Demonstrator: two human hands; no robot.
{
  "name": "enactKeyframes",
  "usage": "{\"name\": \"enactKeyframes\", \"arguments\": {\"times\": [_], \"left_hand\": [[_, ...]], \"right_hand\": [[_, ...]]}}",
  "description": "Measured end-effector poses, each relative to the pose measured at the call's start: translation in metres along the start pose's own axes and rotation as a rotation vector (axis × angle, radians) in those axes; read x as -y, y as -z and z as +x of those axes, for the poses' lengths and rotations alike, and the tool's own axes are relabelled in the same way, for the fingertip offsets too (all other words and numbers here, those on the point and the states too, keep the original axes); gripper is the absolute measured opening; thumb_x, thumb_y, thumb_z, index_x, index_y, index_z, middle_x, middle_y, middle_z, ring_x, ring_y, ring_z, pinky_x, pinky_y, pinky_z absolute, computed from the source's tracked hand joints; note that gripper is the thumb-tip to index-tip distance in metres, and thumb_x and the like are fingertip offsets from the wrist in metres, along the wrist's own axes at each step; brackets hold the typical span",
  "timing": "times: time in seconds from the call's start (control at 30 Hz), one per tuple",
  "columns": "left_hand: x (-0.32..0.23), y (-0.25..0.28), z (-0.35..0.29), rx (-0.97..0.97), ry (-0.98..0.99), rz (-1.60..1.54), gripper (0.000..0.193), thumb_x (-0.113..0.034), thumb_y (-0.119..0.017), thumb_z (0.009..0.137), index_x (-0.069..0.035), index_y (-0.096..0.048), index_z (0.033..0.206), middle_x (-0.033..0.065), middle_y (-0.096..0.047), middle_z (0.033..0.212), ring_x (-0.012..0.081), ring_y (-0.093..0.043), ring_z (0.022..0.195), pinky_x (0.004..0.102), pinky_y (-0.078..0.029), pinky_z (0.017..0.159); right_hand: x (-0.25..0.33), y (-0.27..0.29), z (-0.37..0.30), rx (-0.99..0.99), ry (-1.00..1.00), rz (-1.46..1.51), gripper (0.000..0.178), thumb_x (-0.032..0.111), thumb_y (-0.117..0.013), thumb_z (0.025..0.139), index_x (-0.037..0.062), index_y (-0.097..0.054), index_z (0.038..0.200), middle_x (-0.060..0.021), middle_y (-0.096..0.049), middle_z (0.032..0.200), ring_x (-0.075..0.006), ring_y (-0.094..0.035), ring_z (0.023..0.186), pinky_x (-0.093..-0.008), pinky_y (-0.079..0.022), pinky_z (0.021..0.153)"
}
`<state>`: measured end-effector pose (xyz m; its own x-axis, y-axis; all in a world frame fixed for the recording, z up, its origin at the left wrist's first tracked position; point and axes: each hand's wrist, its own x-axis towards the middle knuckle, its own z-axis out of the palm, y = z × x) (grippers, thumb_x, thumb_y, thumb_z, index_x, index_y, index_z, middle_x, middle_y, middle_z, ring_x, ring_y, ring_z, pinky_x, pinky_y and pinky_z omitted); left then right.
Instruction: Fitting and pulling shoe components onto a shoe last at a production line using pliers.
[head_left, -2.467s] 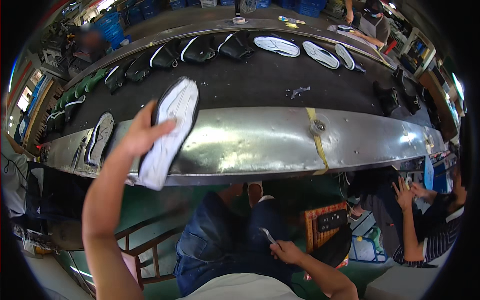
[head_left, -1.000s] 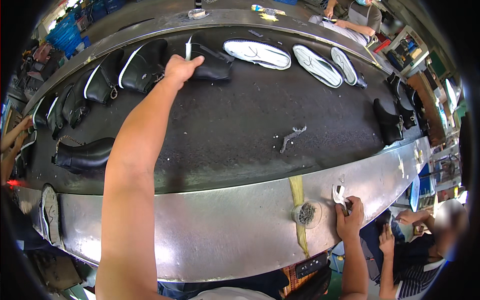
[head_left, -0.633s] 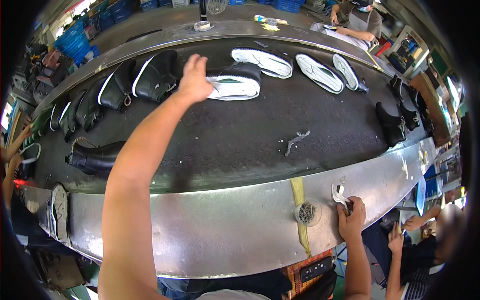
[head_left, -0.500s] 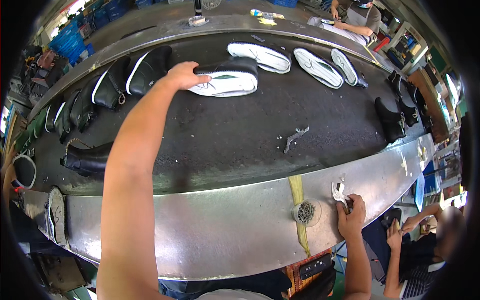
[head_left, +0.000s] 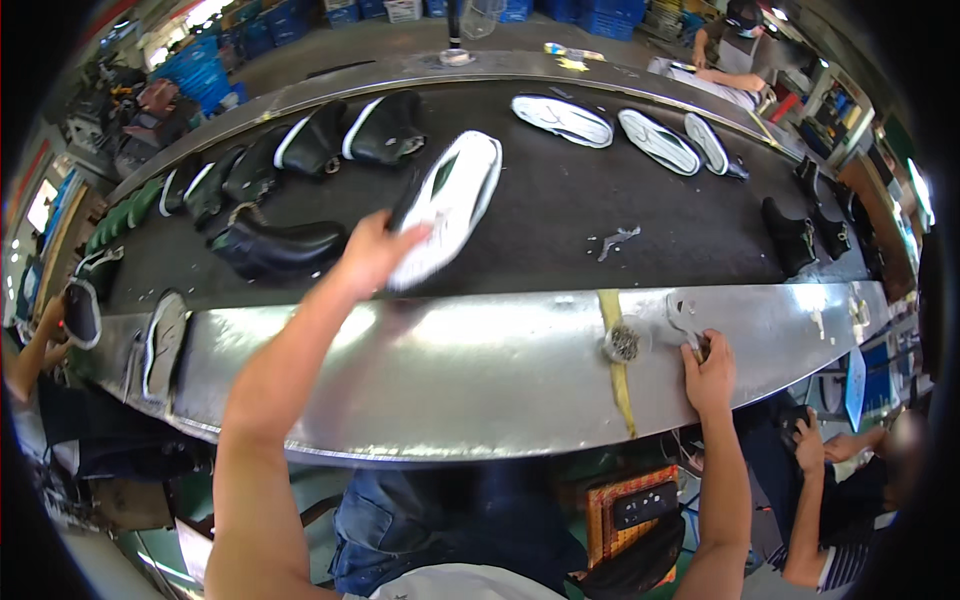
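My left hand [head_left: 376,252] grips a black boot [head_left: 455,205] and holds it tilted above the belt, its white underside turned up; the upper is mostly hidden and the boot is slightly blurred. At the metal ledge, my right hand [head_left: 710,372] is closed on the handle of a hammer [head_left: 684,318], whose head rests over the ledge's far side. Just left of the hammer stands a clear cup [head_left: 624,344] of small nails, beside a yellow strip [head_left: 612,306] lying across the ledge.
A dark belt [head_left: 540,250] carries several black boots [head_left: 385,128] at left, more boots [head_left: 788,238] at right, and white-bottomed footwear [head_left: 562,120] along the far side. Another boot [head_left: 275,245] lies left of my hand. A bent grey scrap [head_left: 617,242] lies mid-belt. Co-workers sit at both sides and beyond.
My left hand has drawn the boot nearer and turned it from lying crosswise to slanting lengthwise. My right hand stays on the hammer. The whole view has shifted.
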<state>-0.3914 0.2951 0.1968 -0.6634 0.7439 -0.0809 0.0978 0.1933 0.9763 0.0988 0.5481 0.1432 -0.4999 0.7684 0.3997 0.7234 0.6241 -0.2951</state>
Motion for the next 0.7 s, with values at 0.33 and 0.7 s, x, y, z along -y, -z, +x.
{"name": "enactKeyframes", "arguments": {"times": [0.33, 0.7], "left_hand": [[0.075, -0.035, -0.421, 0.295, 0.014, -0.230, 0.129, -0.012, -0.095, 0.072, -0.002, -0.006, 0.164, 0.0159, -0.037, 0.158, 0.0197, -0.034, 0.144, 0.0312, -0.026, 0.119], [0.118, -0.134, -0.481, 0.520, -0.191, 0.758, 0.107, -0.066, -0.073, 0.077, -0.015, -0.029, 0.161, 0.0264, -0.013, 0.168, 0.0509, -0.007, 0.155, 0.0798, -0.018, 0.111]], "right_hand": [[-0.010, 0.000, -0.006, -0.013, -0.007, -0.055, 0.040, 0.029, -0.070, 0.094, 0.0005, -0.059, 0.119, -0.0234, -0.066, 0.110, -0.0440, -0.063, 0.101, -0.0510, -0.049, 0.090], [0.076, 0.044, -0.328, 0.437, -0.288, 0.500, 0.041, 0.032, -0.073, 0.091, 0.0017, -0.062, 0.117, -0.0131, -0.066, 0.092, -0.0227, -0.064, 0.086, -0.0391, -0.052, 0.080]]}}
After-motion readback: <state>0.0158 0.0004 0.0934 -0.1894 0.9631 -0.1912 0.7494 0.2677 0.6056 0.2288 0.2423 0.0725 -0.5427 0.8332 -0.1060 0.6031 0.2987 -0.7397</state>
